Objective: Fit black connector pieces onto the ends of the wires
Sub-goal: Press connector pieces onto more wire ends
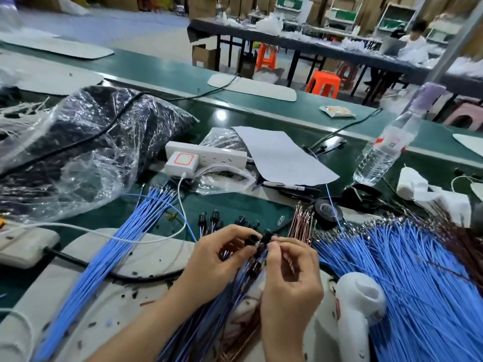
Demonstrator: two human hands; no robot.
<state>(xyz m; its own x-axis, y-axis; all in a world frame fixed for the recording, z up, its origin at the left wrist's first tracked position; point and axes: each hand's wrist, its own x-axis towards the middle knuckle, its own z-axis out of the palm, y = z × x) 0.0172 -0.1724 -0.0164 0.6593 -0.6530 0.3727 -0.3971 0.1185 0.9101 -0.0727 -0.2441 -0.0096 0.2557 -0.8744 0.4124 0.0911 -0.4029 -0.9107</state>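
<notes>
My left hand (219, 259) pinches a small black connector piece (252, 239) between thumb and fingertips. My right hand (290, 273) pinches a second black connector (266, 235) right beside it, with thin wires running down under both hands. Several fitted connectors (214, 220) with wires lie just beyond my fingers. A bundle of blue wires (125, 239) fans out at the left. A much larger heap of blue wires (418, 278) covers the right. Brown wires with metal tips (300, 223) lie between them.
A clear plastic bag of dark parts (86, 147) fills the left. A white power strip (206, 155) with charger, a sheet of paper (282, 155), a water bottle (384, 150), black tape roll (328, 210) and a white handheld tool (358, 304) surround the work spot.
</notes>
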